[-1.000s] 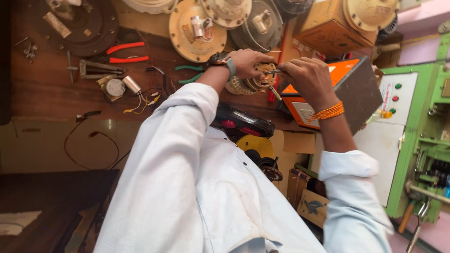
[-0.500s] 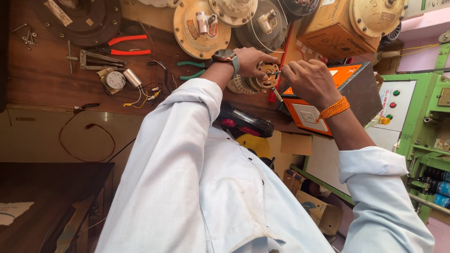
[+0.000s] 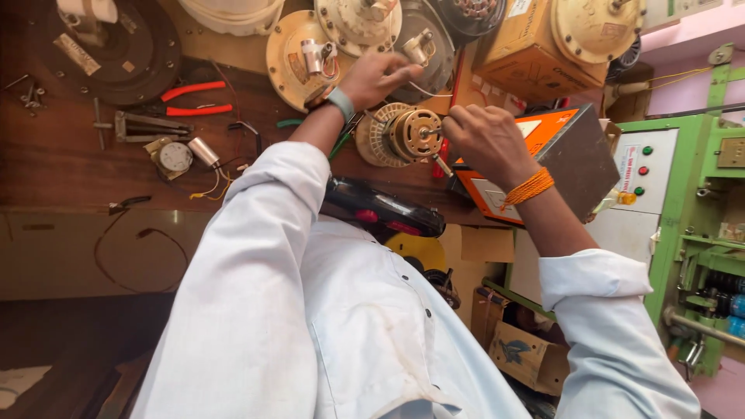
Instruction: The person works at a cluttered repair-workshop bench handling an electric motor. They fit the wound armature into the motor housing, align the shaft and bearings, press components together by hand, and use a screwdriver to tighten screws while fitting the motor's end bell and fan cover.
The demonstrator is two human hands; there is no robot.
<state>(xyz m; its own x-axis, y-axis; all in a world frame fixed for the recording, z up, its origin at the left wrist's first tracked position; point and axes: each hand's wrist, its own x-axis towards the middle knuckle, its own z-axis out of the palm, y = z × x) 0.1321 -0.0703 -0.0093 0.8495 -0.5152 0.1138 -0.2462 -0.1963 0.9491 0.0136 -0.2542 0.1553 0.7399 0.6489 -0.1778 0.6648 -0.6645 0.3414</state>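
Our left hand (image 3: 378, 77) pinches a thin wire (image 3: 427, 91); right hand (image 3: 485, 140) clamps a small tool on the motor (image 3: 407, 133). Risk: a tug could snap the wire.

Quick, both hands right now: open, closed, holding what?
Left hand: raised above the motor, fingers pinched, apparently on a thin wire.
Right hand: closed on a small tool beside the motor.
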